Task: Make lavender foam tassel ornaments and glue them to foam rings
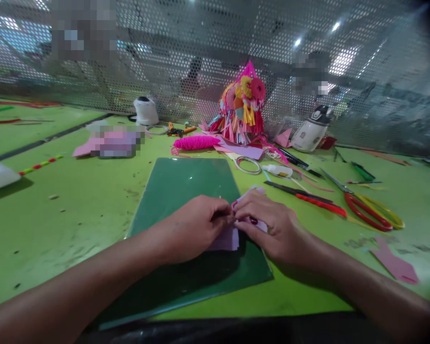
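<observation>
A light purple piece of paper (227, 240) is between my two hands, over a dark green cutting mat (186, 179). My left hand (191, 229) is closed, thumb and fingers pinching the paper near its middle. From the other side my right hand (272, 217) pinches the same paper, its fingertips almost touching those of the left. A bit of bright pink yarn (234, 204) shows at the right fingertips. Near the right thumb there is a small dark red shiny spot (252, 220), too small to name. My fingers hide most of the paper.
Beyond the mat stand a fringed paper figure (243, 105), pink yarn (197, 143), a tape roll (248, 165) and a glue bottle (277, 170). To the right lie a red-handled tool (320, 204), scissors (367, 215) and pink paper scrap (396, 263). A perforated metal screen (186, 28) borders the table.
</observation>
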Tool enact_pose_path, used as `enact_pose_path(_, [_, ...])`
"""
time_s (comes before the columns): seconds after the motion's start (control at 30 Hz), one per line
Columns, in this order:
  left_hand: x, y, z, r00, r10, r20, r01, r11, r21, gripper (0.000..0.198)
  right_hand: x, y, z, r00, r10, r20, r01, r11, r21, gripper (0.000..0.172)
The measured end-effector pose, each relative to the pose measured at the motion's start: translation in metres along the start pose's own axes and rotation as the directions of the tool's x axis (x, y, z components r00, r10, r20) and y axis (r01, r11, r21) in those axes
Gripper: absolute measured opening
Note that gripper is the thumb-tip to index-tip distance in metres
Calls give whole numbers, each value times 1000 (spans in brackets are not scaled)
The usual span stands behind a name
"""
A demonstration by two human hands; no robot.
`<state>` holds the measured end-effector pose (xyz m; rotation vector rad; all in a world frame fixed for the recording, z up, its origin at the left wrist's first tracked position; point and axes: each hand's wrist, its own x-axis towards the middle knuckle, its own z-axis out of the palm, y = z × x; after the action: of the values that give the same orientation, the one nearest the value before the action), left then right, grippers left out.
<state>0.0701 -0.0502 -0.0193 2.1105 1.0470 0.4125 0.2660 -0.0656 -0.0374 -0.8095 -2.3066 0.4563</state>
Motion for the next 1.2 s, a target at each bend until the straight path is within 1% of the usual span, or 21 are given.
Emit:
enact_pose_path(0.07, [-2, 3, 1, 1000, 7, -14, -6, 999, 46, 22, -1, 0, 1, 999, -47, 15, 48, 997, -54, 10])
enact_pose_path(0.13, [-4, 5, 1, 1000, 2, -22, 0, 996, 90, 21, -2, 0, 0, 993, -103, 63, 109, 988, -108, 13])
enact_pose_path(0.2, [-5, 7, 1, 1000, -4, -22, 6, 993, 121, 21, -2, -1, -2, 984, -133, 117, 151, 976, -158, 14])
enact_pose_path(0.27, [-5, 7, -1, 1000, -3, -8, 4, 992, 124, 21, -1, -2, -3, 980, -147, 136, 172, 965, -196, 15])
enact_pose_path(0.4, [-1, 2, -8, 997, 18, 69, -24, 996, 82, 24, 1, -5, -3, 980, -169, 106, 190, 950, -248, 17])
enact_pose_path(0.5, [2, 0, -12, 994, -11, 105, 4, 998, 60, 27, 0, -8, -3, 977, -182, 111, 207, 932, -298, 18])
enact_pose_path(0.6, [3, 2, -11, 994, -57, 93, 49, 996, 79, 31, -2, -10, -3, 977, -188, 101, 211, 923, -321, 19])
enact_pose_path(0.73, [1, 5, -9, 996, -62, 65, 57, 996, 69, 32, -6, -10, -2, 982, -173, 74, 188, 922, -338, 19])
enact_pose_path(0.9, [0, 1, -10, 994, -56, 90, 55, 998, 7, 27, -8, -7, 1, 969, -219, 118, 248, 885, -395, 20])
enact_pose_path(1.03, [0, -2, -11, 995, -30, 97, 32, 999, -17, 26, -7, -6, 2, 956, -271, 115, 294, 852, -433, 20])
enact_pose_path(1.1, [0, -3, -11, 995, -18, 100, 21, 1000, -24, 26, -7, -6, 1, 956, -276, 103, 293, 859, -420, 20])
enact_pose_path(1.2, [1, -4, -10, 995, -23, 97, 24, 1000, -9, 27, -5, -8, -1, 977, -201, 76, 215, 923, -320, 20])
